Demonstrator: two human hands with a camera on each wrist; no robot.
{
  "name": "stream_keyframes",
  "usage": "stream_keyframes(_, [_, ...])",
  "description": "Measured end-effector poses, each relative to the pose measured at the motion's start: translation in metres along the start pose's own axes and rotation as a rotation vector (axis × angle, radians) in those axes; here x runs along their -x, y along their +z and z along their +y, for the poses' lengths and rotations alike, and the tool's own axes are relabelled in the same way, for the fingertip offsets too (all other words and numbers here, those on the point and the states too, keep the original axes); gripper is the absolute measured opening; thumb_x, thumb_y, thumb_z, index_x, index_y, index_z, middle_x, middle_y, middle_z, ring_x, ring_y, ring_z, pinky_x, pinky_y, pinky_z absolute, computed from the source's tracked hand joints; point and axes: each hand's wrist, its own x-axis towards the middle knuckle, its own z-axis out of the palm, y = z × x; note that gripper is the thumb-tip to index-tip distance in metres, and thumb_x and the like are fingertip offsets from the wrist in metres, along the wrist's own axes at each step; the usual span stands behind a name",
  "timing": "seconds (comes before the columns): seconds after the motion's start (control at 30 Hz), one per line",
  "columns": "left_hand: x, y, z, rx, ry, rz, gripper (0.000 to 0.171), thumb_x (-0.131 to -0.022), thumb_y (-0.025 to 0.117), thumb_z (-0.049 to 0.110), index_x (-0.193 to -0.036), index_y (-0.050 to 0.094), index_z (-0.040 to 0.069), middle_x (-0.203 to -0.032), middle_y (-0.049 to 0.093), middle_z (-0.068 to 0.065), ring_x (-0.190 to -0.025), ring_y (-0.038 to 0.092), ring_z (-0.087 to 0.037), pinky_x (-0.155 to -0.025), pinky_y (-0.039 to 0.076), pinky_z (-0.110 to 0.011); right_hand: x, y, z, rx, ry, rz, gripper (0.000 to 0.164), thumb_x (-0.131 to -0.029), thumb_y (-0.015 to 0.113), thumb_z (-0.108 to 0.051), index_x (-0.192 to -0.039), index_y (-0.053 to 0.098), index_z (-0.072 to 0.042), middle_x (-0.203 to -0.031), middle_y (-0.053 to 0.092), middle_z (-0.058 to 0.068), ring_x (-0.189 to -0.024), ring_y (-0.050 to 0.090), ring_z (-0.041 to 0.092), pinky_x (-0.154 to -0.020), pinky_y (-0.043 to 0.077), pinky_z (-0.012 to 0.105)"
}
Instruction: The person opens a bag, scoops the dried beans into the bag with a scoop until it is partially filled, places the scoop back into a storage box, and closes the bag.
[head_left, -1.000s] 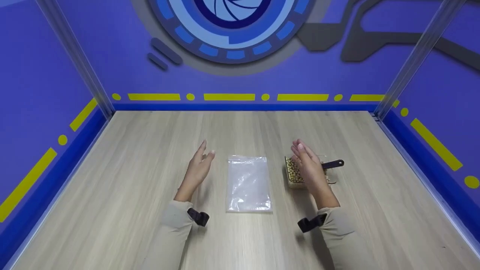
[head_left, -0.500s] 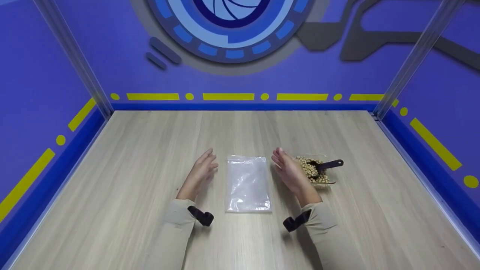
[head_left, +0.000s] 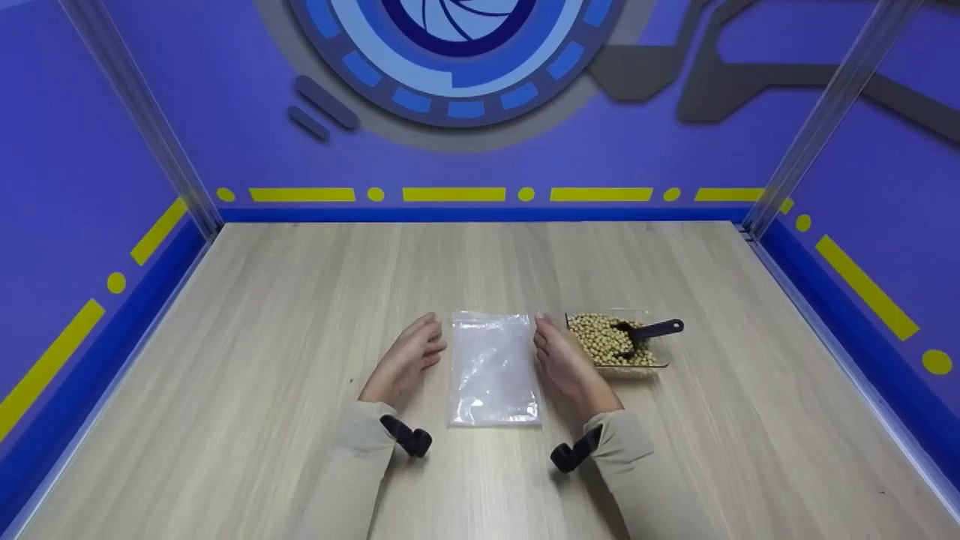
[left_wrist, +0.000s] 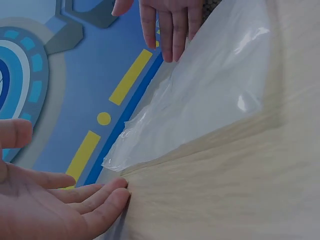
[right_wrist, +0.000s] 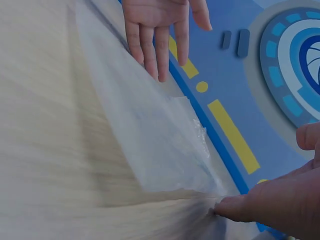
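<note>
A clear plastic zip bag (head_left: pixel 495 367) lies flat on the wooden table (head_left: pixel 300 300), its zip end away from me. My left hand (head_left: pixel 408 358) is beside the bag's left edge, palm turned inward and fingers extended. On the other side my right hand (head_left: pixel 568 367) mirrors it, fingertips close to the bag's right edge. In the left wrist view the left fingers (left_wrist: pixel 107 197) are straight, near a corner of the bag (left_wrist: pixel 200 95). Neither hand holds anything.
Right of my right hand stands a clear container (head_left: pixel 626 371) filled with yellowish beans (head_left: pixel 596 337). A black scoop (head_left: pixel 660 328) sits in the beans, its handle sticking out to the right. Blue walls (head_left: pixel 480 165) border the table at the back and sides.
Both hands have moved inward toward the bag, the right one farther, coming away from in front of the bean container. The bag and container stay in place.
</note>
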Motion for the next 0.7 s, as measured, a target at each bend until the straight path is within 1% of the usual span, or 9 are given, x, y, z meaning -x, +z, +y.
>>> stream_keyframes(0.17, [-0.001, 0.002, -0.005, 0.063, 0.006, -0.002, 0.061, -0.100, 0.041, 0.023, -0.153, 0.017, 0.004, -0.150, 0.031, -0.020, -0.128, 0.042, -0.030, -0.106, 0.037, -0.040, -0.002, 0.004, 0.005, -0.042, -0.015, 0.017, 0.065, -0.104, 0.031, -0.020, -0.150, -0.004, 0.008, -0.158, -0.002, 0.026, -0.148, 0.000, 0.036, -0.120, 0.003, 0.044])
stream_keyframes(0.23, [-0.002, 0.003, -0.006, 0.068, 0.012, -0.002, 0.060, -0.100, 0.041, 0.022, -0.152, 0.019, 0.003, -0.147, 0.034, -0.021, -0.125, 0.044, -0.029, -0.104, 0.039, -0.040, -0.003, 0.006, 0.006, -0.063, -0.021, 0.022, 0.064, -0.103, 0.031, -0.018, -0.150, -0.003, 0.009, -0.158, -0.001, 0.027, -0.148, 0.001, 0.037, -0.120, 0.004, 0.044])
stream_keyframes(0.37, [-0.003, 0.005, -0.006, 0.082, 0.014, 0.004, 0.058, -0.099, 0.042, 0.019, -0.151, 0.023, 0.002, -0.136, 0.042, -0.019, -0.110, 0.048, -0.024, -0.098, 0.042, -0.036, -0.004, 0.007, 0.008, -0.102, -0.026, 0.054, 0.063, -0.102, 0.033, -0.015, -0.149, 0.001, 0.010, -0.158, 0.000, 0.028, -0.147, 0.004, 0.038, -0.120, 0.005, 0.045])
stream_keyframes(0.47, [-0.005, 0.006, -0.006, 0.089, 0.008, 0.006, 0.057, -0.099, 0.043, 0.017, -0.151, 0.024, 0.003, -0.129, 0.044, -0.017, -0.100, 0.048, -0.019, -0.092, 0.044, -0.033, -0.005, 0.008, 0.009, -0.129, -0.031, 0.085, 0.064, -0.101, 0.037, -0.014, -0.149, 0.004, 0.010, -0.157, 0.004, 0.027, -0.147, 0.007, 0.038, -0.120, 0.008, 0.045])
stream_keyframes(0.57, [-0.005, 0.008, -0.005, 0.087, 0.006, -0.002, 0.057, -0.099, 0.043, 0.015, -0.151, 0.023, 0.002, -0.128, 0.044, -0.016, -0.095, 0.048, -0.017, -0.088, 0.044, -0.031, -0.005, 0.009, 0.011, -0.135, -0.044, 0.096, 0.067, -0.100, 0.042, -0.012, -0.149, 0.003, 0.011, -0.156, 0.007, 0.028, -0.146, 0.011, 0.039, -0.120, 0.009, 0.046])
stream_keyframes(0.7, [-0.005, 0.008, -0.004, 0.074, 0.011, -0.014, 0.058, -0.099, 0.042, 0.014, -0.151, 0.021, 0.001, -0.129, 0.043, -0.017, -0.094, 0.048, -0.017, -0.085, 0.046, -0.030, -0.006, 0.009, 0.012, -0.106, -0.053, 0.077, 0.071, -0.099, 0.044, -0.011, -0.148, -0.001, 0.013, -0.156, 0.005, 0.031, -0.146, 0.007, 0.040, -0.120, 0.007, 0.047])
